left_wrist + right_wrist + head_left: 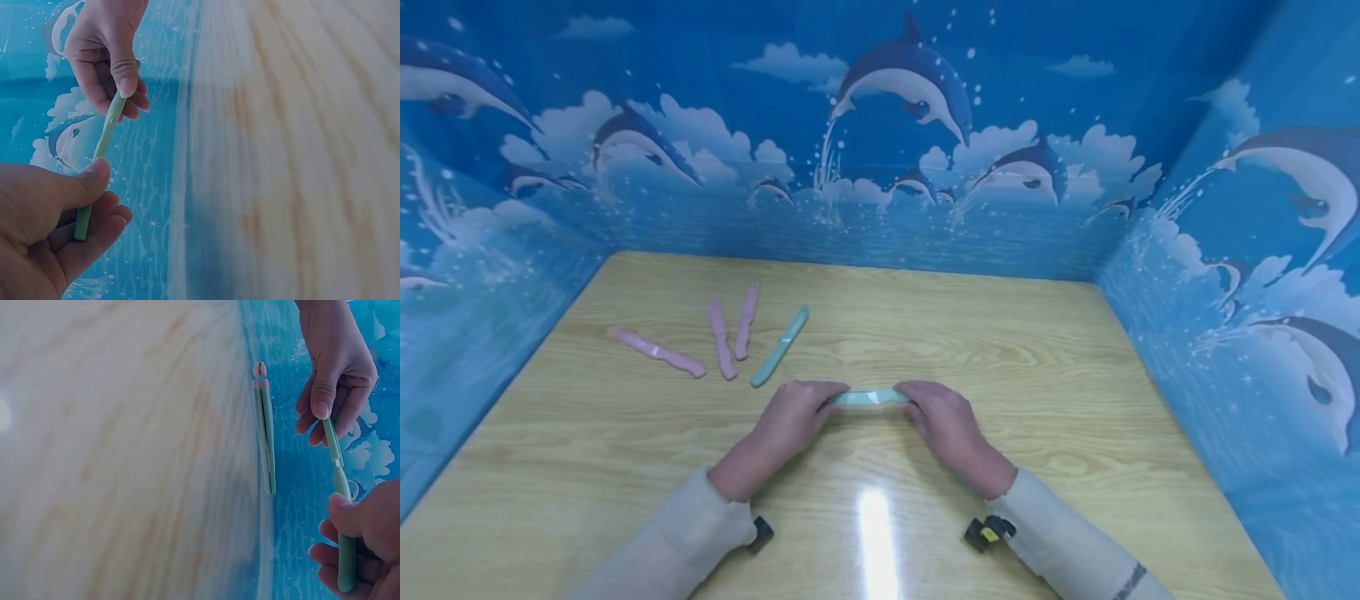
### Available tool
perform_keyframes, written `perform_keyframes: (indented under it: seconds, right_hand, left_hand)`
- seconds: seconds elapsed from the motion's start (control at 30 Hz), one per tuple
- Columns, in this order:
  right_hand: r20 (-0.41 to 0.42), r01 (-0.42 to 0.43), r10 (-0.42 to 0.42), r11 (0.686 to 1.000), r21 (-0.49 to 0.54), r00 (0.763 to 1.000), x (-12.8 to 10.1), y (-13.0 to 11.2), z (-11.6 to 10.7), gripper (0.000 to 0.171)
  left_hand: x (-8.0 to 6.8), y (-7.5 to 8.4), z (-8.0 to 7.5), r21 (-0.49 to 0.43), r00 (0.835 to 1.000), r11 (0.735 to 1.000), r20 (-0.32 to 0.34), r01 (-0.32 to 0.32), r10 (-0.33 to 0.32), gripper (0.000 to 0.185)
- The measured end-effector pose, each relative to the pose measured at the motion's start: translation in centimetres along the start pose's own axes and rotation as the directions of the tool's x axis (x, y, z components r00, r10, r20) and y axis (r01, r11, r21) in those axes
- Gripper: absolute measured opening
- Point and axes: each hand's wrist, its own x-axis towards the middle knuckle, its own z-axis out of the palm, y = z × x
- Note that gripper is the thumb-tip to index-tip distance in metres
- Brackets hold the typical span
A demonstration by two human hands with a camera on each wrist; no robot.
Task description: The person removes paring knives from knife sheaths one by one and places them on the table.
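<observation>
Left to right across the wooden table (1075, 400): a pink stick (658, 352) lies farthest left, angled, with two more pink sticks (722, 340) close together just to its right and a loose mint-green stick (779, 347) slanting beside them. All four rest flat on the wood, well back from you and apart from your hands.

Nearer the table's middle, your left hand (790, 417) grips one end of a second mint-green stick, the held green stick (868, 397), and your right hand (943, 421) grips the other end. The stick runs level between the two hands, just above the tabletop.

From the left wrist view, your left thumb presses the stick's end against your curled fingers (94, 231), a firm pinch. Your right hand, seen opposite, pinches the far end between thumb and forefinger, the remaining fingers curled behind it.

From the right wrist view, your right thumb lies along the stick and the fingers curl beneath it, while a pale seam shows near the stick's middle (337, 464). Whether the stick is touching the table you cannot tell from these pictures.

Walls printed with leaping dolphins (910, 75) close in the table on three sides.
</observation>
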Motion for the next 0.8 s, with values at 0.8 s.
perform_keyframes:
  seconds: [0.8]
  right_hand:
    - [-0.041, -0.004, 0.003, 1.0, -0.022, 0.999, -0.09, 0.08, -0.21, 0.027]
  left_hand:
    - [-0.27, -0.26, 0.01, -0.019, 0.999, 1.0, -0.045, -0.005, 0.004, 0.028]
